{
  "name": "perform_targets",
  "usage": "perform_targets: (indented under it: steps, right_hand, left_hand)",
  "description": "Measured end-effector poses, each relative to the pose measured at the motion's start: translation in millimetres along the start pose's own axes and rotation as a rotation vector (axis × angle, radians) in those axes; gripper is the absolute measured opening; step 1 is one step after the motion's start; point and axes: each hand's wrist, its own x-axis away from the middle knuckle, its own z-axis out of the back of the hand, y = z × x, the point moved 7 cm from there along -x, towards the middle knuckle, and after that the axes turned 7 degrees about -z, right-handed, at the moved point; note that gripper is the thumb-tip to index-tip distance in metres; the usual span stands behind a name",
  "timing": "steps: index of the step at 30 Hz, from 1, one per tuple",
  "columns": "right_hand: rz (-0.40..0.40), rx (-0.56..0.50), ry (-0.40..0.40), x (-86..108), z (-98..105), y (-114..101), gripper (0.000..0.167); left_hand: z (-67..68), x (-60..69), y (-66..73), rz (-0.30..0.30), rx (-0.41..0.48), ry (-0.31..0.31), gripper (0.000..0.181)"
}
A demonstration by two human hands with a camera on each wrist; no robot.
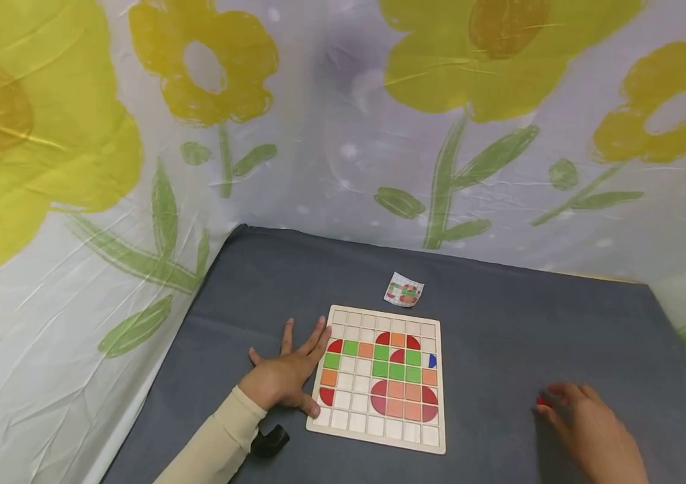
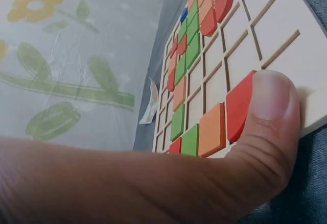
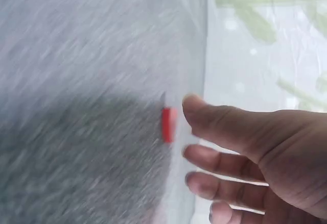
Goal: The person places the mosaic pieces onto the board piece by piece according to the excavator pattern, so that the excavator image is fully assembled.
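Note:
A wooden grid board (image 1: 349, 440) lies on the dark cloth, with red, green, orange and blue flat pieces in its squares. My left hand (image 1: 285, 380) is spread at its left edge, and the thumb (image 2: 273, 99) presses the board's corner beside a red rounded piece (image 2: 240, 106). Well to the right of the board, my right hand (image 1: 596, 430) is at a small red piece (image 1: 544, 402). The right wrist view shows that red piece (image 3: 167, 125) just beyond the parted thumb and fingers, with a gap between; that view is blurred.
A small printed card (image 1: 404, 290) with a coloured grid pattern lies behind the board. A black object (image 1: 270, 442) shows beside the left wrist. Flower-printed cloth (image 1: 330, 154) hangs behind and to the sides of the dark-covered table (image 1: 500, 323).

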Motion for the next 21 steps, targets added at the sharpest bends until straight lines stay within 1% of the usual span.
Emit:
perform_targets:
  steps: [3,6,8,9,11,14,16,18,19,21]
  right_hand:
    - [-0.005,0.0,-0.033,1.5,-5.5,6.6,0.04]
    - [-0.015,0.002,-0.046,2.3,-10.1,8.2,0.039]
    - [-0.012,-0.003,-0.03,1.7,-12.0,6.4,0.035]
    - [-0.011,-0.004,-0.025,0.9,-12.6,5.4,0.034]
    - [-0.003,-0.006,-0.011,-0.9,-12.6,2.4,0.03]
    - [0.011,-0.006,0.004,-2.8,-13.5,-2.1,0.027]
    - [0.017,-0.008,0.015,-3.0,-13.9,-5.5,0.025]
    - [0.029,-0.009,0.031,-3.5,-14.0,-10.1,0.023]
    - [0.036,-0.011,0.041,-3.8,-13.6,-13.0,0.022]
    - [0.047,-0.012,0.033,-5.0,-14.4,-19.4,0.022]
  left_hand:
    - [-4.3,-5.6,-2.2,0.0,0.008,-0.006,0.148]
    - [-5.9,-9.1,1.0,-0.018,0.002,0.0,0.148]
    - [-1.2,-6.3,6.7,-0.027,-0.011,0.011,0.145]
    - [-1.0,-6.3,7.5,-0.029,-0.015,0.015,0.146]
    - [-6.2,-11.7,1.9,-0.043,-0.024,0.028,0.148]
    - [-5.3,-12.3,2.4,-0.039,-0.033,0.026,0.148]
    - [-4.4,-12.8,3.5,-0.048,-0.037,0.028,0.148]
    - [2.0,-7.1,11.2,-0.041,-0.036,0.02,0.145]
    - [2.4,-6.6,11.9,-0.045,-0.037,0.02,0.145]
    - [2.5,-5.7,12.6,-0.052,-0.048,0.022,0.145]
